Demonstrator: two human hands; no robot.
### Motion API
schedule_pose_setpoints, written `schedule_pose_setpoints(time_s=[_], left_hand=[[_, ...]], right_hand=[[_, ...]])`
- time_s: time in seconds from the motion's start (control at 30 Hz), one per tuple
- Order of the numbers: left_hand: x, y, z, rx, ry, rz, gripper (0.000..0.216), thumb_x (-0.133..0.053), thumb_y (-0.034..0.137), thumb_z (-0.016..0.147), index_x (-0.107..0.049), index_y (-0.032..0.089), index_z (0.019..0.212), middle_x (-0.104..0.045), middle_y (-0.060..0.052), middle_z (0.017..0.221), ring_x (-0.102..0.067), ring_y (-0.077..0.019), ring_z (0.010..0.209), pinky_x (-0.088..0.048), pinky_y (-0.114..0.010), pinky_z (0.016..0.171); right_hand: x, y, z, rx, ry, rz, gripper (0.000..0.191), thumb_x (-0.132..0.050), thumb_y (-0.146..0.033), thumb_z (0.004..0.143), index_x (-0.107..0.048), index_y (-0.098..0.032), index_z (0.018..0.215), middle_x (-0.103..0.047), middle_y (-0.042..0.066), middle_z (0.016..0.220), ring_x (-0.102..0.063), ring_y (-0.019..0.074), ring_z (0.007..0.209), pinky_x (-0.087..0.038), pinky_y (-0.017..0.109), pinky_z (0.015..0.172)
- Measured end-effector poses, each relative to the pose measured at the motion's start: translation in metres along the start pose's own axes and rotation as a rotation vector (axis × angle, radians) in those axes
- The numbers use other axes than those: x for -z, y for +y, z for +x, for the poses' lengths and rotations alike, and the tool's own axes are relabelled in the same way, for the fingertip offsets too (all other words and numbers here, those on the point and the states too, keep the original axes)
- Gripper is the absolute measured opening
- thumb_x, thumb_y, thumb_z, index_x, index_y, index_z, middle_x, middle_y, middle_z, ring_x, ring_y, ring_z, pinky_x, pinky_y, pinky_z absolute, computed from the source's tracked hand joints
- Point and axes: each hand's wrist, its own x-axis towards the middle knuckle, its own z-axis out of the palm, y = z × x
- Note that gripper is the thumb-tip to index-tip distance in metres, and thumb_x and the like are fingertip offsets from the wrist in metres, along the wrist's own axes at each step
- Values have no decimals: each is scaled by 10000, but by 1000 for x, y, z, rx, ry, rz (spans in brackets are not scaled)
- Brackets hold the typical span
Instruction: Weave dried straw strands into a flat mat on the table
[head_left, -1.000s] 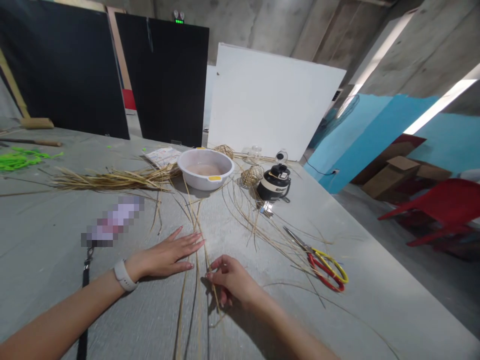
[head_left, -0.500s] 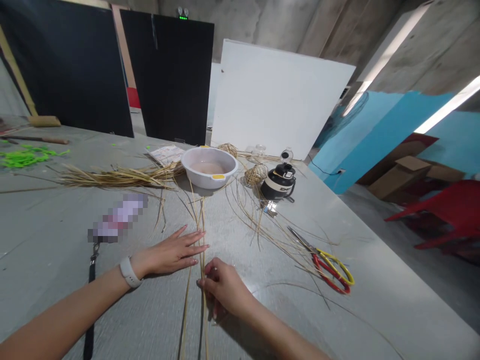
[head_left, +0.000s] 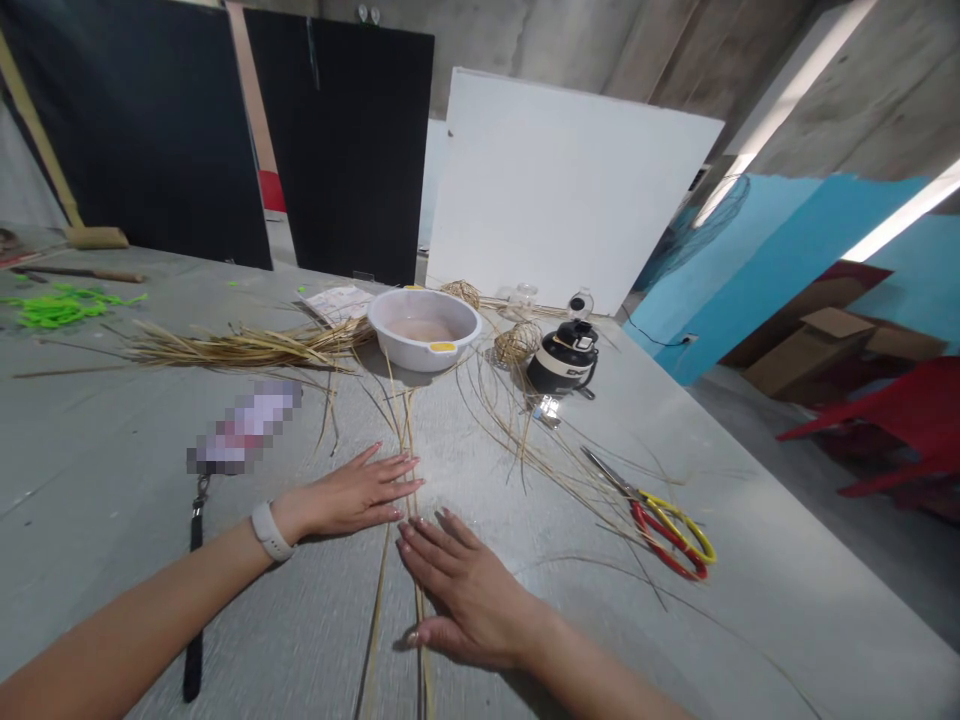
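Several long thin straw-coloured strips (head_left: 421, 640) run up the table from the near edge toward the basin. My left hand (head_left: 360, 492) lies flat with fingers spread, its fingertips across the strips. Just nearer and to the right, my right hand (head_left: 469, 595) also lies flat, its fingers and thumb reaching over the strips. Neither hand grips anything. Where the palms and fingers cover the strips, they are hidden. More loose strips (head_left: 495, 435) curve over the table right of my hands.
A white basin (head_left: 379, 335) of liquid stands ahead beside a strip bundle (head_left: 247, 347). To the right are a woven ball (head_left: 517, 342), a black jug (head_left: 561, 360) and red-and-yellow-handled scissors (head_left: 667, 535). A lanyard (head_left: 193, 600) lies left; green pieces (head_left: 64, 307) lie far left.
My right hand has opened from a pinch beside the strips and now lies flat over them. My left hand stays spread on the strips. The view has shifted slightly.
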Motion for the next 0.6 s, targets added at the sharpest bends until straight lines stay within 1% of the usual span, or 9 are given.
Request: schedule_pose_setpoints(time_s=[0.07,0.23,0.33,0.43,0.5,0.6], left_hand=[[-2,0,0,16,8,14,529,-294,525,1075,-258,369,1578,-219,-30,1665,-197,-212,1537,-33,-471,1242],[-5,0,2,56,39,55,507,-263,488,1088,-292,340,1572,-238,-29,1660,-204,-195,1535,-40,-451,1242],[-7,-2,3,71,55,57,496,-270,483,1087,-323,343,1560,-241,-15,1659,-224,-187,1529,-58,-431,1244],[-8,-4,3,68,78,51,502,-276,479,1087,-300,345,1570,-242,-10,1658,-234,-183,1525,-78,-414,1243],[-8,-5,3,54,75,49,497,-274,470,1089,-291,353,1572,-247,-4,1656,-230,-180,1527,-74,-412,1243],[-8,-7,4,39,51,54,471,-263,448,1096,-322,372,1557,-238,4,1656,-228,-180,1528,-64,-424,1243]], right_hand=[[-5,-4,-1,-5,5,10,836,-446,-666,961,-247,-157,1594,-315,174,1606,-219,290,1526,-91,549,1256],[-13,-16,10,-26,35,-2,870,-428,-696,950,-226,-153,1599,-291,184,1606,-199,293,1529,-62,563,1250],[-12,-20,14,-51,37,2,900,-424,-719,937,-233,-137,1596,-298,197,1598,-211,303,1525,-48,565,1248],[-9,-20,14,-55,41,-2,897,-422,-717,938,-235,-134,1594,-307,193,1597,-223,293,1523,-21,559,1247],[-8,-19,14,-56,46,-1,907,-426,-721,934,-242,-122,1590,-306,195,1598,-222,291,1524,6,560,1244],[-6,-19,15,-59,48,7,923,-448,-724,923,-271,-97,1577,-303,205,1598,-233,292,1521,26,537,1247]])
